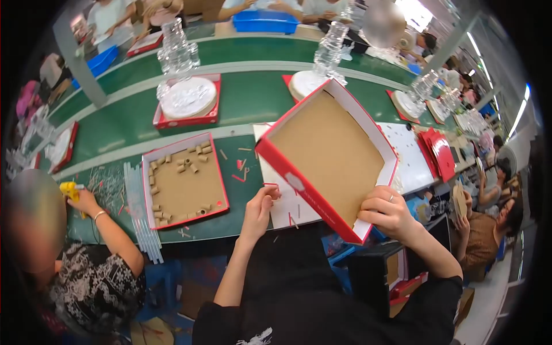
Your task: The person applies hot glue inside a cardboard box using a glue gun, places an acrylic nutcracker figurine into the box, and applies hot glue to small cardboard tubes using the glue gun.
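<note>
My right hand [388,214] grips the lower right corner of a shallow box [328,155], red outside and white on its inner walls, with a plain brown cardboard bottom. The box is lifted and tilted above the bench, its open side facing me. My left hand [260,211] is beside the box's lower left side, apart from it, with fingers curled together. A thin reddish sliver shows at its fingertips, too small to name. Below lies a white board [287,207] with small red and brown scraps on it.
Left of me, a second box [225,198] holds several short cardboard tubes. Clear plastic sticks [141,213] lie beside it, near a co-worker's hand holding a yellow glue gun [70,191]. Behind, clear bottle-like stacks [177,52] stand on the green conveyor. Red sheets [438,154] lie right.
</note>
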{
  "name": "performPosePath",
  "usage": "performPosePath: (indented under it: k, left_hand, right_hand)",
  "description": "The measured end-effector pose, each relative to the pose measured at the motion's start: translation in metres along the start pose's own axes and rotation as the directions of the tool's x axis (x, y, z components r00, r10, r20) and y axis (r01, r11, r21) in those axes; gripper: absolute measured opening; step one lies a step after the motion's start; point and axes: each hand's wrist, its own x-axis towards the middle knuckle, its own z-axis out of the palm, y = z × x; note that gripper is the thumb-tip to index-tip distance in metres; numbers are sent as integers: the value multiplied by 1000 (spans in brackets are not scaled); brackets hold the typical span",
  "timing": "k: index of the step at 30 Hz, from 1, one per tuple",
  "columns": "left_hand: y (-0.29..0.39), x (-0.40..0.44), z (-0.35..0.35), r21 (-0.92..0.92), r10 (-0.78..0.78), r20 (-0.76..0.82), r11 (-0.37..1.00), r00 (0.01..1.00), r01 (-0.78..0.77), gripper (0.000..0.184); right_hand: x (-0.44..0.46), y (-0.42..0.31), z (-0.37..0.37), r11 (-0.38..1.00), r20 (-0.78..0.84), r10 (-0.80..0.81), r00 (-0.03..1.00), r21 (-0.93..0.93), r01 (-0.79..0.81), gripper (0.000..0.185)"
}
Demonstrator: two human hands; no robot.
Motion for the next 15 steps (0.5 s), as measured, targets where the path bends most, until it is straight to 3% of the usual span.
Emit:
performPosePath:
  k: [1, 2, 4, 5, 7, 8, 10, 12, 15]
  left_hand:
    - [1, -4, 0, -79, -20, 15, 997, 1000, 21, 46]
    - [-7, -8, 2, -312, -27, 43, 949, 999, 39, 62]
    - [12, -12, 11, -796, -136, -68, 605, 988, 29, 72]
    - [30, -15, 8, -799, -156, -91, 601, 983, 22, 72]
    - [72, -5, 2, -868, 4, 64, 494, 998, 54, 80]
    - [84, -6, -1, -866, -22, 59, 496, 998, 62, 80]
    - [98, -10, 1, -508, 40, 139, 860, 989, 37, 91]
    - [103, -18, 9, -547, -29, 129, 832, 991, 95, 99]
    - [108, -28, 14, -513, 2, 125, 856, 992, 63, 108]
  right_hand:
    - [0, 3, 9, 999, 5, -48, 999, -19, 48, 15]
    - [0, 10, 17, 994, 8, -100, 995, -45, 100, 14]
    - [-10, 24, 39, 985, 43, -164, 986, -56, 166, 16]
    - [-14, 26, 50, 987, 64, -148, 987, -60, 152, 17]
    - [-25, 39, 68, 990, 134, -105, 985, -81, 116, 20]
    - [-24, 43, 74, 992, 140, -103, 985, -55, 112, 20]
    - [-22, 55, 84, 993, 119, -93, 989, -56, 100, 18]
    - [-16, 61, 92, 996, 128, -68, 989, -45, 74, 16]
    - [-8, 66, 103, 993, 147, -107, 983, -24, 112, 20]
